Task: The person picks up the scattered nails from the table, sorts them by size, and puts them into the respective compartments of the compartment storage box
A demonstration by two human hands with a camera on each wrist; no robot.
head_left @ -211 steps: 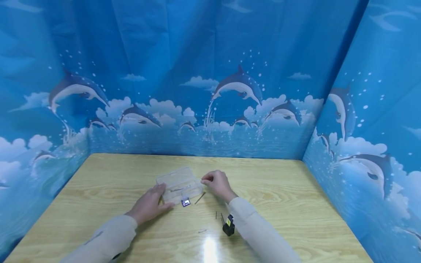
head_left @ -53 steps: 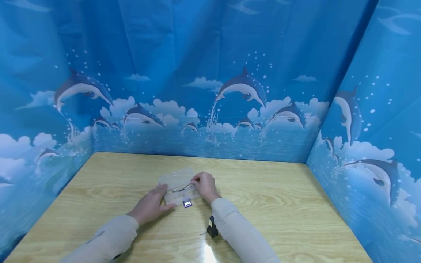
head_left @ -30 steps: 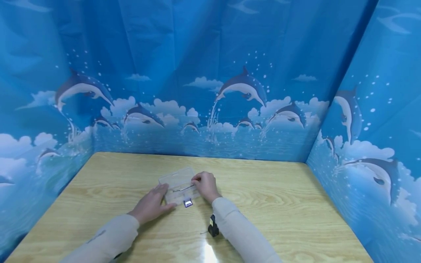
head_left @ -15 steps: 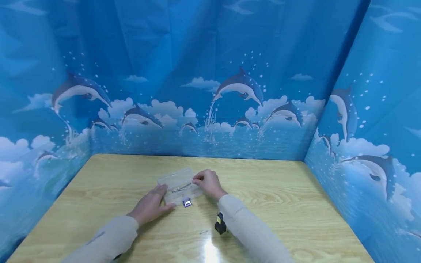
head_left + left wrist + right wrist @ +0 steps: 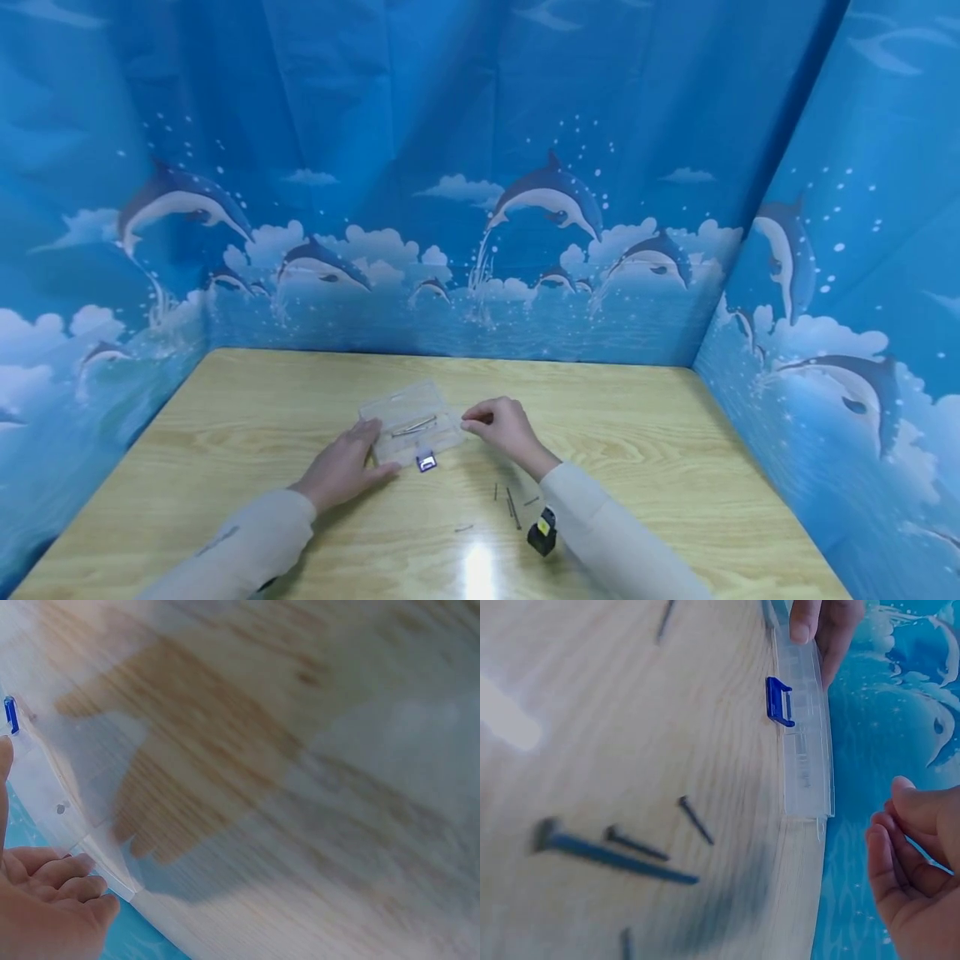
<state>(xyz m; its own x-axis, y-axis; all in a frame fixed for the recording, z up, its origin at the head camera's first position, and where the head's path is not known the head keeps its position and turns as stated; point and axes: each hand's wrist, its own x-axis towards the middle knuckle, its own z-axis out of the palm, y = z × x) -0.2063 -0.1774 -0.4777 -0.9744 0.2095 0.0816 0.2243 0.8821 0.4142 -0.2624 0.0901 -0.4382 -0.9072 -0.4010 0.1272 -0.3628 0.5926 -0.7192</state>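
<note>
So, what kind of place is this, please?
Probably a small staged recording booth, not a workshop: a wooden table is enclosed on three sides by a blue dolphin-print backdrop, with only a clear plastic box and loose nails laid out.

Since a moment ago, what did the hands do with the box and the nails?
The right hand drew back from over the clear box to just beside it, fingers curled. That uncovered loose nails on the table. The left hand stayed resting against the box, which did not move.
</note>
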